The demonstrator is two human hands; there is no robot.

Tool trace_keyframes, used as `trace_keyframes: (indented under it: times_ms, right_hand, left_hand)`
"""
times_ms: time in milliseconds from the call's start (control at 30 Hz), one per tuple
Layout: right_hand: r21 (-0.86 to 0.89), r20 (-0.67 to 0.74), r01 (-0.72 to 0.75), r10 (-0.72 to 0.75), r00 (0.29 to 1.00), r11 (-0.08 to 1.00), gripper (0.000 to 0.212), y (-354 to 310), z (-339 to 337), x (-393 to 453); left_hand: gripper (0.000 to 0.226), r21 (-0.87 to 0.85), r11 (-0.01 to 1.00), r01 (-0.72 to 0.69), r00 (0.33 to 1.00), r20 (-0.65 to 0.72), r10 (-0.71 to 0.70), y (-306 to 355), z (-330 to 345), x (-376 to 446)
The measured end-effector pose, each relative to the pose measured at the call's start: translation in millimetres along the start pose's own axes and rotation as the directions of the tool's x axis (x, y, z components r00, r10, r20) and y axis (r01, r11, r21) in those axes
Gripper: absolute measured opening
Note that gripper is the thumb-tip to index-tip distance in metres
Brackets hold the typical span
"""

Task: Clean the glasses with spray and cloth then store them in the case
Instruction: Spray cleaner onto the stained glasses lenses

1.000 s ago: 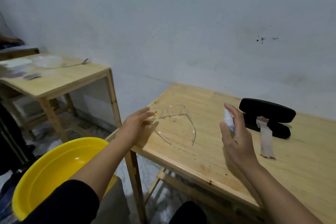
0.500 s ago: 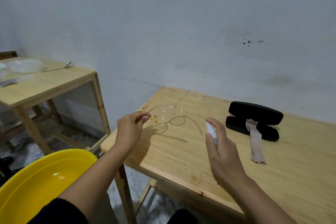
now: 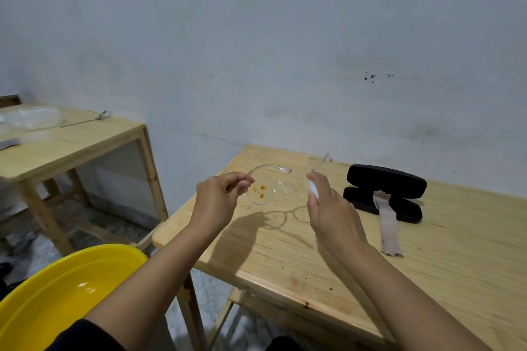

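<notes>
Clear plastic glasses [image 3: 271, 189] with orange spots on one lens hang in the air above the wooden table [image 3: 427, 251]. My left hand [image 3: 219, 199] pinches them at the left hinge. My right hand [image 3: 330, 208] grips a small white spray bottle [image 3: 313, 187] just right of the lenses, index finger on its top. An open black glasses case [image 3: 385, 191] lies on the table to the right. A beige cloth strip [image 3: 386, 222] hangs from the case onto the tabletop.
A yellow basin [image 3: 57, 299] sits low at the left, below my left arm. A second wooden table [image 3: 71, 145] stands further left with a spoon [image 3: 85, 120] and clear plastic items on it. A grey wall rises behind both tables.
My left hand has lifted the glasses off the table and holds them up. My right hand has brought the spray bottle up close beside the lenses.
</notes>
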State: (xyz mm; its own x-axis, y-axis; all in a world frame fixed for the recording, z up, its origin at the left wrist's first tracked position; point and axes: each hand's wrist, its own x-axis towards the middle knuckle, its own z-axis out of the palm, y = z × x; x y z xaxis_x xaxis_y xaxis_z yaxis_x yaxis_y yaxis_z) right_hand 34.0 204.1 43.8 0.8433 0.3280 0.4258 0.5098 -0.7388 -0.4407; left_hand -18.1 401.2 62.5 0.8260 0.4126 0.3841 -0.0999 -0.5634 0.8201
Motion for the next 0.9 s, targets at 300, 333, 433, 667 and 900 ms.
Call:
trace_keyframes:
  times_ms: [300, 333, 433, 667, 900]
  right_hand:
    - [0.034, -0.043, 0.007, -0.005, 0.999, 0.999, 0.035, -0.3, -3.1, -1.7]
    - [0.038, -0.050, 0.023, -0.021, 0.999, 0.999, 0.036, -1.9, -3.2, -3.0]
    - [0.044, -0.020, 0.077, -0.076, 0.997, 0.996, 0.041, -11.8, -0.9, -8.4]
    - [0.061, 0.016, 0.091, -0.092, 0.996, 0.994, 0.036, -22.3, 9.9, -10.1]
    - [0.849, -0.079, -0.117, 0.343, 0.936, 0.515, 0.023, -15.9, 0.4, -22.2]
  left_hand:
    - [0.012, -0.035, 0.999, -0.019, 1.000, 0.011, 0.020, 12.7, 3.2, -0.4]
    - [0.012, -0.039, 0.999, -0.019, 1.000, 0.009, 0.020, 14.1, 4.1, -0.3]
    - [0.011, -0.048, 0.999, -0.024, 1.000, 0.011, 0.024, 18.8, 8.9, -0.6]
    - [0.012, -0.056, 0.997, -0.049, 0.998, 0.038, 0.051, 27.8, 17.7, -3.7]
    - [0.014, -0.127, 0.992, -0.011, 1.000, -0.013, 0.009, 27.9, 9.4, 0.8]
